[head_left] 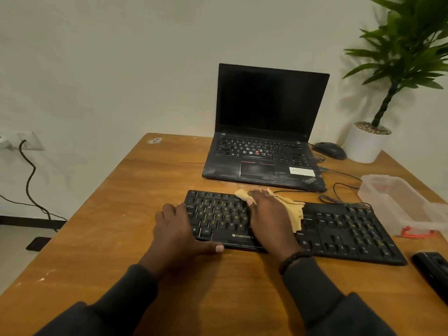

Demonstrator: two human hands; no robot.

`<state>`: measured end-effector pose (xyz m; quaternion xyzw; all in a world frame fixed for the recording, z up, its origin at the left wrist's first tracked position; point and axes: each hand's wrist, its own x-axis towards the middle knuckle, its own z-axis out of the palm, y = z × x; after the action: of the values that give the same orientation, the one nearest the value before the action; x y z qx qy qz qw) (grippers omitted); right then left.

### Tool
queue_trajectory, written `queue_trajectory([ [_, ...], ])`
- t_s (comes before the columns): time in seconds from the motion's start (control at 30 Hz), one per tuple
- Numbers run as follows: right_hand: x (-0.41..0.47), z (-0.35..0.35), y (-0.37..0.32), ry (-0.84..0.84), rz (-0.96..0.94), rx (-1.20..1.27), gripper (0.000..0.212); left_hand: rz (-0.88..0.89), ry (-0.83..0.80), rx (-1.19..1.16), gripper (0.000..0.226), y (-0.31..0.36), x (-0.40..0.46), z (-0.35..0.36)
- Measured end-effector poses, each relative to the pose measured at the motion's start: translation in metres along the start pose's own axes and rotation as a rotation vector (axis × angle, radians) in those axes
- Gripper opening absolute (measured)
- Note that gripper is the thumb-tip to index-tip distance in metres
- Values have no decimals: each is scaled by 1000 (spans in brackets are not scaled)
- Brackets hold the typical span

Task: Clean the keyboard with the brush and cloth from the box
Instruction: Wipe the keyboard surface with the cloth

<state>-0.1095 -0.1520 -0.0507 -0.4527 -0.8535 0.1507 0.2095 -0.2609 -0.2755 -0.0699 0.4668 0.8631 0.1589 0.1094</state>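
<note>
A black keyboard (339, 229) lies across the middle of the wooden table. My left hand (175, 229) grips its left end, fingers curled over the side and thumb stretched along the front edge. A crumpled yellow cloth (294, 212) lies on the keys in the middle of the keyboard. My right hand (269, 217) holds it, pressing it down onto the keys, and cloth sticks out above the thumb and to the right of the hand. The translucent plastic box (397, 202) with a red latch stands open at the right. I cannot make out a brush.
An open laptop (264, 151) with a dark screen stands behind the keyboard, with a mouse (329, 150) and a potted plant (366, 144) to its right. Cables (339, 192) run between laptop and box. A black object (434, 270) lies at the right edge.
</note>
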Motion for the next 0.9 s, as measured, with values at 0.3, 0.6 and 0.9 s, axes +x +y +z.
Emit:
queue_trajectory([
  [0.3, -43, 19, -23, -22, -146, -49, 49, -7, 93, -110, 147, -7, -2, 8],
  [0.6, -75, -31, -32, -185, 157, 699, 31, 19, 139, -120, 149, -11, -8, 14],
  [0.9, 17, -79, -4, 344, 416, 875, 30, 45, 181, -167, 131, -11, -12, 15],
])
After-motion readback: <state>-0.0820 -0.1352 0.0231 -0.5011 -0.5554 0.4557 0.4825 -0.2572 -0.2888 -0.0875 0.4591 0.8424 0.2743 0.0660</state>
